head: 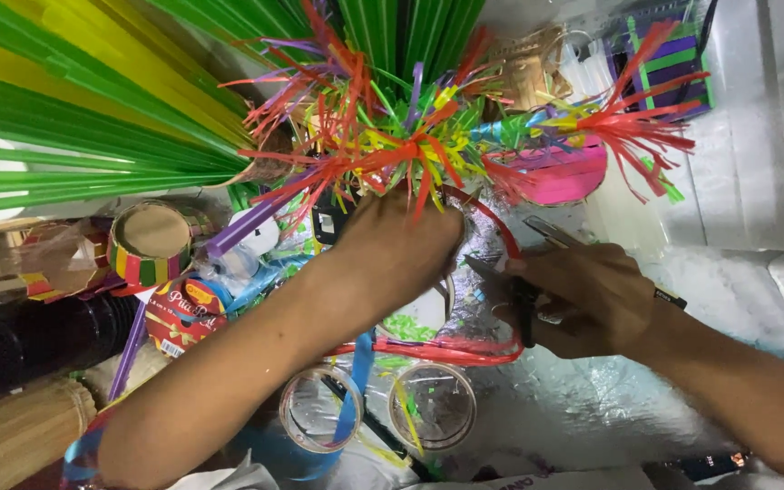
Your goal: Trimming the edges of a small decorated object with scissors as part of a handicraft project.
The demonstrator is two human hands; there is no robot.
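Straws (392, 150) at frame centre look mostly fringed; our left hand (396, 245) grasps them, our right hand (583, 295) clenches scissors (524, 290), trimming unfinished.

Silvery foil-covered table (592, 408) with two clear tape rolls (319, 408), straw clutter.

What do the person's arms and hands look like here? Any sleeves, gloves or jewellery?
Both forearms are bare right to the frame edge; no sleeves show. The left hand and right hand are ungloved. No watch, bracelet or ring is visible on what can be seen, though the fingers are partly hidden.
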